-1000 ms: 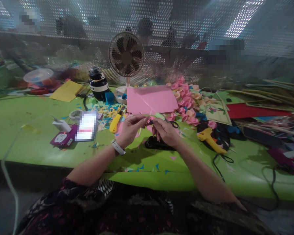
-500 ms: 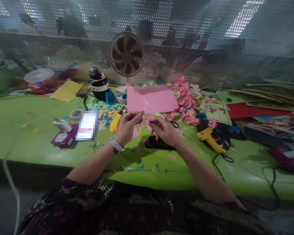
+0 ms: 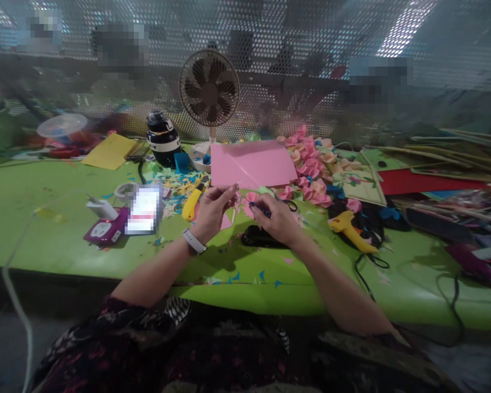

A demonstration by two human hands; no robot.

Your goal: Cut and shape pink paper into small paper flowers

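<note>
My left hand, with a white watch on its wrist, is closed in a pinch. What sits at its fingertips is too small to make out. Facing it, my right hand is closed around a slim dark blue tool, whose thin tip points toward the left fingers. Behind and below the hands lie a pink paper flower and pink paper scraps. A black case-like object rests under my right hand, and a yellow-handled cutter lies beside my left.
A pink sheet, a heap of paper flowers and a fan stand behind. Left are a phone, a purple power strip and a black bottle. A yellow glue gun with a cord lies right.
The fingers of my right hand have shifted, and more of the dark blue tool shows between them. My left hand keeps its pinch in nearly the same place. The view has moved slightly.
</note>
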